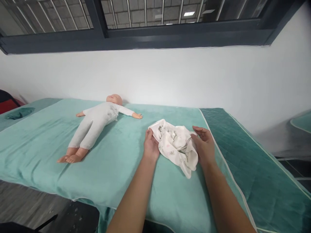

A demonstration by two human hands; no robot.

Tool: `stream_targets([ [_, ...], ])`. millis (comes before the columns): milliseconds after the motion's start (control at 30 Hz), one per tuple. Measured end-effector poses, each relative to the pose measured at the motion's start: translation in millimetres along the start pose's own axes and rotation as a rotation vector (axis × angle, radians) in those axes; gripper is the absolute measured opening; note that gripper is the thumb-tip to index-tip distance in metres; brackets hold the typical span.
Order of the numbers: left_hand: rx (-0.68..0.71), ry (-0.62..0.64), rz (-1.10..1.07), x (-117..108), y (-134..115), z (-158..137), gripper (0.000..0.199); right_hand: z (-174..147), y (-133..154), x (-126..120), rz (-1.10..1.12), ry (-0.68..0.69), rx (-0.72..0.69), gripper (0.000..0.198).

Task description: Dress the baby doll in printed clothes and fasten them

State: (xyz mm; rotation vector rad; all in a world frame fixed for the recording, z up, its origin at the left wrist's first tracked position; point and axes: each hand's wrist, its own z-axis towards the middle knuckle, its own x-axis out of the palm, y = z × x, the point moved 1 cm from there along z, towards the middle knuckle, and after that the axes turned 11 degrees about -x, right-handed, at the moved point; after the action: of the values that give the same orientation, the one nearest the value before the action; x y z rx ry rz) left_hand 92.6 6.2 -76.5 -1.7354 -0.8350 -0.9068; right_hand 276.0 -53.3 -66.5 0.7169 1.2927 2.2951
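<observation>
A crumpled white cloth (175, 142) with a small faint print is held up between my two hands, over the green bed cover. My left hand (151, 145) grips its left edge, the thumb on top of the fabric. On the opposite side, my right hand (204, 145) pinches the cloth's right edge between thumb and fingers. One corner of the cloth hangs down toward me. To the left, a baby doll (98, 119) in a white outfit lies on its back, arms spread, with its head near the wall and its bare feet toward me.
The light green cover (121, 184) spreads over the bed, with a darker green section (245, 155) at the right. A white wall (157, 77) and a dark-framed barred window (155, 37) stand behind. A red and black object (8, 102) sits at the far left.
</observation>
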Motion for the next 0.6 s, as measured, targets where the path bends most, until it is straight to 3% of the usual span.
stream_targets([
  [67, -0.005, 0.011, 0.044, 3, 2, -2, 0.020, -1, 1, 2, -0.127, 0.121, -0.081, 0.030],
  [133, -0.013, 0.052, 0.109, 7, 4, -5, 0.023, -5, 5, 6, -0.213, 0.357, -0.154, 0.038],
  [200, -0.053, 0.126, 0.192, 10, 6, -9, 0.024, -10, 7, 10, -0.279, 0.585, -0.232, 0.056],
  [267, -0.120, 0.216, 0.282, 14, 8, -14, 0.026, -14, 5, 14, -0.331, 0.675, -0.291, 0.075],
  [333, -0.184, 0.290, 0.340, 16, 10, -17, 0.031, -16, 2, 18, -0.365, 0.641, -0.325, 0.076],
  [400, -0.208, 0.313, 0.338, 16, 11, -17, 0.035, -18, 1, 22, -0.379, 0.587, -0.366, 0.058],
  [533, -0.126, 0.226, 0.213, 11, 7, -8, 0.026, -18, 9, 22, -0.370, 0.543, -0.451, 0.014],
  [600, -0.055, 0.175, 0.121, 6, 4, -3, 0.017, -13, 11, 11, -0.344, 0.387, -0.374, 0.010],
])
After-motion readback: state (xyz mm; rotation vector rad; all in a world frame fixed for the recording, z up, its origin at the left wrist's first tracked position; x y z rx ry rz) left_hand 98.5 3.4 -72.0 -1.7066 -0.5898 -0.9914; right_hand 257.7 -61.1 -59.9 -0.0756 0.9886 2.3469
